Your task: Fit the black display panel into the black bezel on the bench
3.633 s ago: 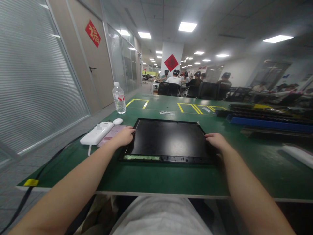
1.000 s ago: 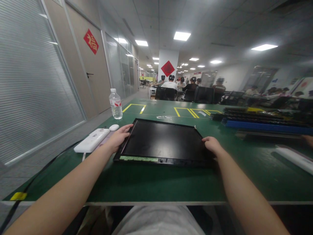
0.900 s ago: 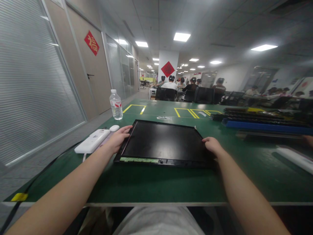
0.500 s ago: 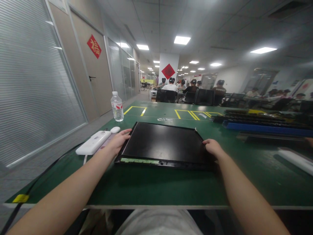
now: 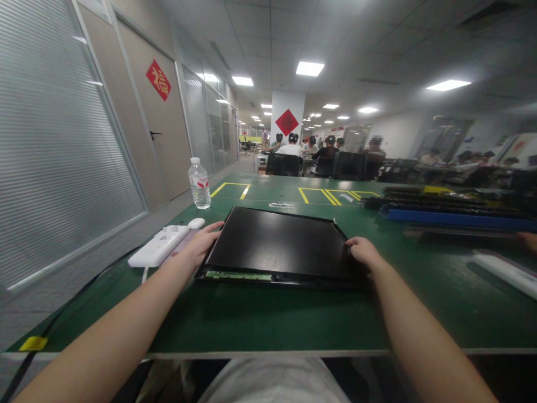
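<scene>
A flat black screen panel lies in a thin black frame over the green table. Along its near left edge a green circuit strip shows. My left hand grips the left edge, fingers at the side and partly hidden beneath. At the right edge, my right hand is closed on the frame with the thumb on top. A small light tab sticks up at the far right corner.
On the green table stand a water bottle and a white power strip beside a white mouse. Black strips and a blue bar lie right, near another person's hand. People sit beyond.
The panel's left and near side sits slightly higher off the frame than before. Both hands keep nearly the same places, and the view has shifted a little.
</scene>
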Demonstrator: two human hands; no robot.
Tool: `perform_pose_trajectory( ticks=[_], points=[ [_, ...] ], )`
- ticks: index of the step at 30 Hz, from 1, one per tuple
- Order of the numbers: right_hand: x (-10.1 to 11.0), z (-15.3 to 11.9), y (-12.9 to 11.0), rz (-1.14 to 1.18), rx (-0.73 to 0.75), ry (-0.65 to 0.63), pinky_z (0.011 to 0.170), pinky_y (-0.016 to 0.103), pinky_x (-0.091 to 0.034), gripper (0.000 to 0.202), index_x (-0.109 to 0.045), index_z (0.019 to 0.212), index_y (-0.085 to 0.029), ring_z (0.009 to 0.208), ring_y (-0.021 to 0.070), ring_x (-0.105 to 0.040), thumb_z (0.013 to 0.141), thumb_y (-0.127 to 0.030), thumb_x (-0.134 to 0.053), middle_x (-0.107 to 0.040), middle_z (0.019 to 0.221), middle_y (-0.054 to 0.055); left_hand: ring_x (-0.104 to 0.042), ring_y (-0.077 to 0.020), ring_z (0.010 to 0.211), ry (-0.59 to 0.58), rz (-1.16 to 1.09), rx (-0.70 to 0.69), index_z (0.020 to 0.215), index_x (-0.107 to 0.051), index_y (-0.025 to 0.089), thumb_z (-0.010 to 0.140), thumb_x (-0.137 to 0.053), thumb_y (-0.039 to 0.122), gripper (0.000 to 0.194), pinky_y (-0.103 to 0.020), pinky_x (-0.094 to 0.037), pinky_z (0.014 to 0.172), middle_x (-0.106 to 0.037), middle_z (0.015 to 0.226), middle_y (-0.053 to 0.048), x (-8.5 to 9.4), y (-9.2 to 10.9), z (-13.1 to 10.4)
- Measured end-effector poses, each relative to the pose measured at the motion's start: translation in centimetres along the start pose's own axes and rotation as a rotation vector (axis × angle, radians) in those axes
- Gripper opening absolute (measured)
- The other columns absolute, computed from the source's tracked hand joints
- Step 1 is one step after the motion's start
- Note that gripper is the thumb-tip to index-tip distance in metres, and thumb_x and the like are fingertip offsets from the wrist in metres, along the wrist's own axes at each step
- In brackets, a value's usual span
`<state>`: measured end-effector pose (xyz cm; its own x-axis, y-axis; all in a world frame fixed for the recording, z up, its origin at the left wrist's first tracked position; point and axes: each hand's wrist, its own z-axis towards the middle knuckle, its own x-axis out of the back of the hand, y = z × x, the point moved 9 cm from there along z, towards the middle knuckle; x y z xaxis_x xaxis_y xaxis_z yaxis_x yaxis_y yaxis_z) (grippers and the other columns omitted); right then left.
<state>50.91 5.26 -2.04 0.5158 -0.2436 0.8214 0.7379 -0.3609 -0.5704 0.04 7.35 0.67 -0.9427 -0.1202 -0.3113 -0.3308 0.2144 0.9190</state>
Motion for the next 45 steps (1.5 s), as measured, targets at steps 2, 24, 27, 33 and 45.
perform_pose_trajectory(
  ticks=[2, 24, 27, 33, 45],
  points=[
    [0.0, -0.1, 0.0, 0.001, 0.001, -0.003, 0.091, 0.032, -0.053, 0.044, -0.078, 0.110, -0.014, 0.099, 0.0254, -0.072, 0.074, -0.002, -0.055, -0.078, 0.108, 0.013, -0.073, -0.0221, 0.050, -0.035, 0.010, 0.000, 0.136, -0.058, 0.014, 0.075, -0.076, -0.003, 0.065, -0.031, -0.061, 0.046, -0.078, 0.071, -0.004, -0.2, -0.1, 0.1],
    [0.9, -0.6, -0.6, 0.019, 0.008, 0.070, 0.088, 0.030, -0.052, 0.029, -0.081, 0.092, -0.018, 0.098, 0.0258, -0.072, 0.070, -0.008, -0.066, -0.078, 0.100, 0.010, -0.077, -0.0235, 0.073, -0.109, 0.178, -0.086, 0.104, -0.073, 0.015, 0.057, -0.092, 0.008, 0.052, -0.030, -0.063, 0.065, -0.081, 0.092, -0.011, -0.6, 0.3, -0.6],
    [1.0, -0.7, -0.6, 0.012, 0.003, 0.070, 0.087, 0.030, -0.052, 0.029, -0.081, 0.093, -0.018, 0.097, 0.0258, -0.072, 0.069, -0.008, -0.066, -0.078, 0.100, 0.011, -0.078, -0.0231, 0.079, -0.150, 0.186, -0.131, 0.099, -0.075, 0.015, 0.057, -0.092, 0.009, 0.046, -0.028, -0.063, 0.068, -0.081, 0.096, -0.011, -1.2, 0.7, -0.9],
    [1.1, -0.9, -0.8, -0.010, 0.004, 0.065, 0.086, 0.029, -0.052, 0.029, -0.080, 0.095, -0.017, 0.098, 0.0255, -0.072, 0.072, -0.009, -0.065, -0.078, 0.102, 0.010, -0.077, -0.0266, 0.099, -0.158, 0.127, -0.185, 0.098, -0.075, 0.015, 0.060, -0.089, 0.007, 0.041, -0.026, -0.062, 0.078, -0.081, 0.102, -0.011, -2.1, 1.8, -1.8],
    [1.7, -1.2, -0.8, 0.157, -0.029, 0.109, 0.088, 0.029, -0.052, 0.026, -0.077, 0.107, -0.018, 0.106, 0.0256, -0.070, 0.087, -0.021, -0.061, -0.076, 0.114, 0.012, -0.074, -0.0313, 0.109, -0.277, 0.057, -0.288, 0.115, -0.071, 0.016, 0.062, -0.086, 0.013, 0.055, -0.033, -0.063, 0.085, -0.079, 0.114, -0.013, -3.3, 2.7, -2.5]
  ],
)
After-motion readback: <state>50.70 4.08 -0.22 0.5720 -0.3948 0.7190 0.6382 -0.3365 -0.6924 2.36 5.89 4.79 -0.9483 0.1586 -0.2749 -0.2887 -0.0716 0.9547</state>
